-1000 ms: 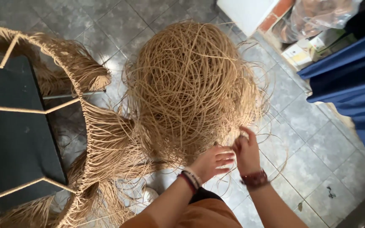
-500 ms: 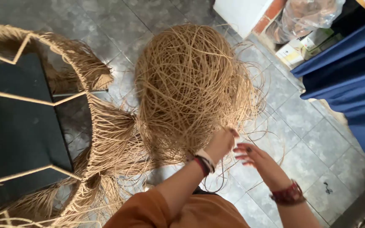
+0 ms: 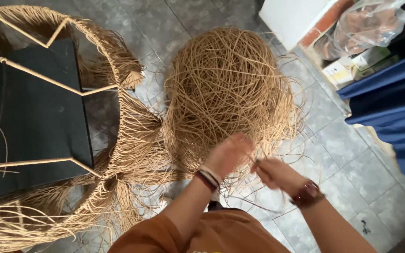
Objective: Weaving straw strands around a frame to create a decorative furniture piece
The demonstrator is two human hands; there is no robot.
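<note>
Two bare hands work at one big tangled ball of tan fibre strands (image 3: 230, 93) that rests on the grey tiled floor (image 3: 348, 154), seen from the single head view. The left hand (image 3: 230, 152) is pressed into the lower edge of the tangle, blurred, so I cannot tell whether its fingers are closed on strands; a striped band sits at that wrist. The right hand (image 3: 275, 171), with one dark red wrist strap, is just beside it with fingers curled together around a few thin strands. One wire-framed chair (image 3: 48, 79), partly woven with the same fibre, stands to the left over one black panel (image 3: 33, 126). At upper right lie one clear plastic bag (image 3: 371, 26), two small boxes, white and pale green (image 3: 352, 65), and one blue cloth (image 3: 390, 107). Compared with half a second ago, the right hand has moved in from the open floor toward the left hand.
</note>
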